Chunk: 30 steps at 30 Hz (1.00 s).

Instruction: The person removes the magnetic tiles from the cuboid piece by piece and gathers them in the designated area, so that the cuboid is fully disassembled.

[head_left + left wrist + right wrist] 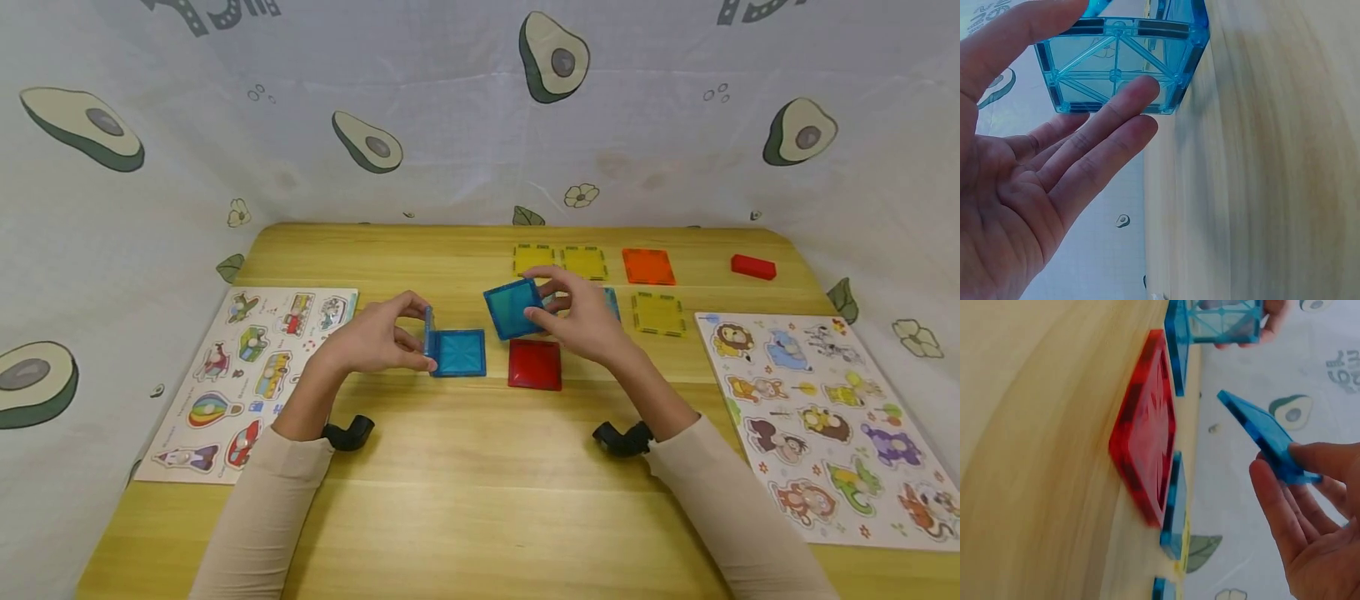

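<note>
My right hand [581,315] pinches a translucent blue magnetic tile [512,309] by its right edge, tilted and raised above the table. My left hand [378,335] holds another blue tile [1116,69] upright, thumb along one edge and fingertips against its outer face. That upright tile stands at the left edge of a flat blue tile [461,352]. To the right of this pair a red magnetic tile [535,364] lies flat, just below the lifted tile. Partly hidden behind the right hand lies a further blue tile [612,304].
Yellow tiles [658,314] and an orange tile [648,267] lie toward the back right. A red block [753,267] is farther right. Picture puzzle boards flank the work: vehicles [217,367] at left, animals [825,417] at right. A printed cloth [465,150] hangs behind the wooden table [480,500].
</note>
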{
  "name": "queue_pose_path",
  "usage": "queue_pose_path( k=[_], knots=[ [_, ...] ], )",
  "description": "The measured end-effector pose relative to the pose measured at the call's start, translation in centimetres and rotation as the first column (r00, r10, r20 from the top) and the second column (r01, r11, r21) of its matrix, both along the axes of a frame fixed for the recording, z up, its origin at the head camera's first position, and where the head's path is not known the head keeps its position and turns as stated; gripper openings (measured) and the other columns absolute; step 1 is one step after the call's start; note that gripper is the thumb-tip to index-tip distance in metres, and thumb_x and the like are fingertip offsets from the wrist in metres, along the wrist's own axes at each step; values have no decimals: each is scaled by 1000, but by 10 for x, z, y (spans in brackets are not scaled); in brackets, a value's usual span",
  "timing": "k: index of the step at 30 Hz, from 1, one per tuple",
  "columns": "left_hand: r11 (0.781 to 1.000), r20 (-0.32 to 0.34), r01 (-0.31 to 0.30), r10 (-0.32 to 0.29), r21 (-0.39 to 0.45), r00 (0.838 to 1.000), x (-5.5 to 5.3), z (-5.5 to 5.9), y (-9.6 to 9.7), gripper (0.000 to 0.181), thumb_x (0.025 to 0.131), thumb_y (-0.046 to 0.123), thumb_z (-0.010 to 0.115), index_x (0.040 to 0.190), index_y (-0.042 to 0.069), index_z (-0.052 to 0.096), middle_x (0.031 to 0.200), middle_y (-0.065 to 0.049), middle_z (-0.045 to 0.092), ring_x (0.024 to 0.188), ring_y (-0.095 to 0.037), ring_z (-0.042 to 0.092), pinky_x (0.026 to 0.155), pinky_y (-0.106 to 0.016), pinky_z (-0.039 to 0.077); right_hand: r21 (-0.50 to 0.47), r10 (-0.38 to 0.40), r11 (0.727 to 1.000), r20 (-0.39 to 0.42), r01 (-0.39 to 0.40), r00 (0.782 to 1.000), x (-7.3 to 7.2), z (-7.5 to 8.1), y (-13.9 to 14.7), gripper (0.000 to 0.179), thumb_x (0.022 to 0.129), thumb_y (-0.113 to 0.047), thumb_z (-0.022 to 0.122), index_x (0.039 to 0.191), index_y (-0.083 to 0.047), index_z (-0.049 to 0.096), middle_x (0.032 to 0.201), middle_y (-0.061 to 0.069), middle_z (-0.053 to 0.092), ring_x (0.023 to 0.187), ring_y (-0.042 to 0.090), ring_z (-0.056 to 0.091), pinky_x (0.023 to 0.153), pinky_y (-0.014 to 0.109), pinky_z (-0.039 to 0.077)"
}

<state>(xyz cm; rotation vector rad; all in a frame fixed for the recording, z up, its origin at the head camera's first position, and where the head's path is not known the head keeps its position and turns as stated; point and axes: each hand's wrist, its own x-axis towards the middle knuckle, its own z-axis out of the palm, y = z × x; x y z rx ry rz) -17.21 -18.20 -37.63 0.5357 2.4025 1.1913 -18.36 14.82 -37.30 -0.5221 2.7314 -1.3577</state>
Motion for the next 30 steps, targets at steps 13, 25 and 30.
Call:
queue_pose_path(
  k=[13, 25, 30],
  knots=[
    [999, -20, -11, 10, -37, 1000, 1, 2, 1, 76, 82, 24, 88, 142, 7, 45, 150, -19, 52, 103, -26, 76, 87, -44, 60, 40, -149, 988, -5, 149, 989, 29, 0, 63, 48, 96, -29, 76, 141, -18, 62, 112, 15, 73, 97, 27, 69, 76, 16, 54],
    [999, -15, -22, 22, -27, 1000, -1, 2, 3, 77, 81, 24, 90, 142, 7, 46, 148, -19, 54, 101, -26, 76, 87, -43, 61, 102, -213, 973, 66, 206, 975, 47, 5, 97, 53, 96, -34, 75, 143, -16, 59, 113, 15, 71, 89, 5, 68, 75, 17, 55],
    [999, -10, -25, 25, -26, 1000, 0, 1, 2, 76, 81, 24, 90, 141, 8, 46, 149, -19, 54, 101, -26, 76, 87, -43, 61, 120, -176, 980, 128, 161, 976, 48, 0, 108, 56, 96, -31, 75, 146, -11, 56, 114, 19, 69, 89, 15, 74, 74, 22, 59]
  ],
)
